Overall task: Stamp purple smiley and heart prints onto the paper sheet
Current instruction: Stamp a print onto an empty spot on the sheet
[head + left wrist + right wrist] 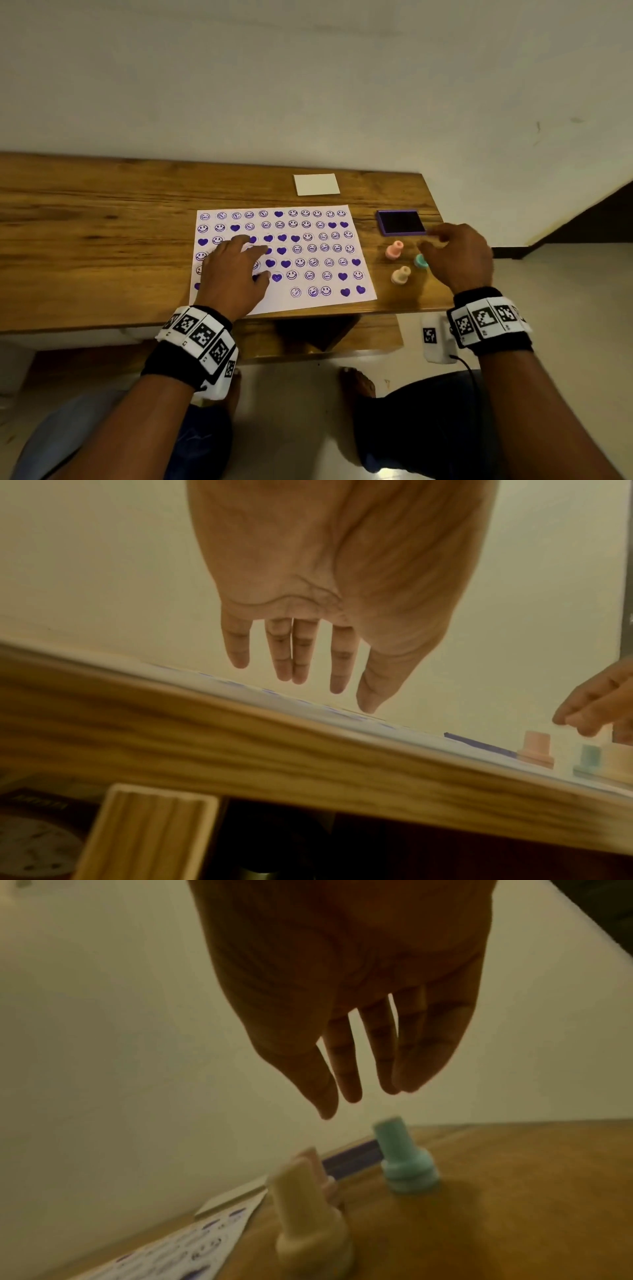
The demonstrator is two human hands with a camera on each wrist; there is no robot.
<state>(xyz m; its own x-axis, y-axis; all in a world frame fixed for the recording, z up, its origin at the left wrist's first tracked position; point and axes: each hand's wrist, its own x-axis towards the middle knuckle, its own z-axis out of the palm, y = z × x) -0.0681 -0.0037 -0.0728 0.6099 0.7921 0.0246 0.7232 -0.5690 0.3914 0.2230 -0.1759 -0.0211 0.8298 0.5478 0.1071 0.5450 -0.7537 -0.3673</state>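
Note:
A white paper sheet [315,253] covered with purple smiley and heart prints lies on the wooden table [102,205]. My left hand [236,263] hovers over the sheet's left half with straight fingers [291,653], holding nothing. Right of the sheet stand three stamps: pink [394,249], cream [400,275] and teal [420,261]. My right hand [455,253] hangs open just above the teal stamp [405,1161], fingers [346,1069] extended, not touching it. The purple ink pad [400,222] lies open behind the stamps.
A small white pad [316,184] lies at the back of the table near the wall. The table's right edge [442,240] is close to the right hand. A shelf below the tabletop holds a wooden tray [147,831].

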